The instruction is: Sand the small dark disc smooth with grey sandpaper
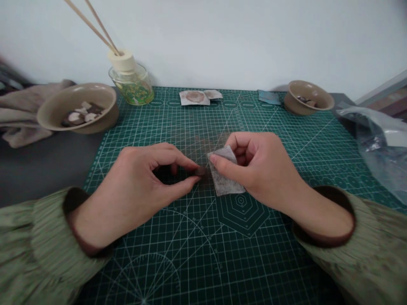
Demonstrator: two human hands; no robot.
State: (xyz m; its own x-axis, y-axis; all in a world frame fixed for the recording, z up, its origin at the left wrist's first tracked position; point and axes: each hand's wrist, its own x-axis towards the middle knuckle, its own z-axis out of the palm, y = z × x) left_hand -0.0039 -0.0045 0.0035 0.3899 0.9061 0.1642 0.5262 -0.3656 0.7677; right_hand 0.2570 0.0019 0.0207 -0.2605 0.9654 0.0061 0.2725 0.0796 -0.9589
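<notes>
Left hand [143, 182]: narrowed to a pinch, small dark piece [200, 171] gripped between thumb and fingertips.
Right hand [265, 165]: closed on grey sheet [225, 180], thumb pressed flat on upper face, fingers curled behind.
Small dark piece, appearance: dark brown to near-black, rounded at visible edge, mostly covered by fingertips; finer surface detail too blurred to tell.
Small dark piece, location: just beside left edge of grey sheet, above middle of green cutting mat [197, 262]; contact with sheet cannot be told.
Grey sheet, appearance: roughly rectangular, tilted, pale grey with darker speckling, most heavily marked toward lower part.
Green cutting mat: printed with white grid, arcs and nested hexagons; brownish haze of dust [199, 142] just beyond fingertips.
Left bowl [51, 112]: tan, holding dark and pale-faced chunks [83, 116].
Right bowl [294, 106]: tan, smaller in view, holding a few brown bits [308, 101].
Far edge of mat: white patches with brown stain [194, 98] near centre; blue-grey sheet [269, 97] near right bowl; glass diffuser [136, 91] near left bowl.
</notes>
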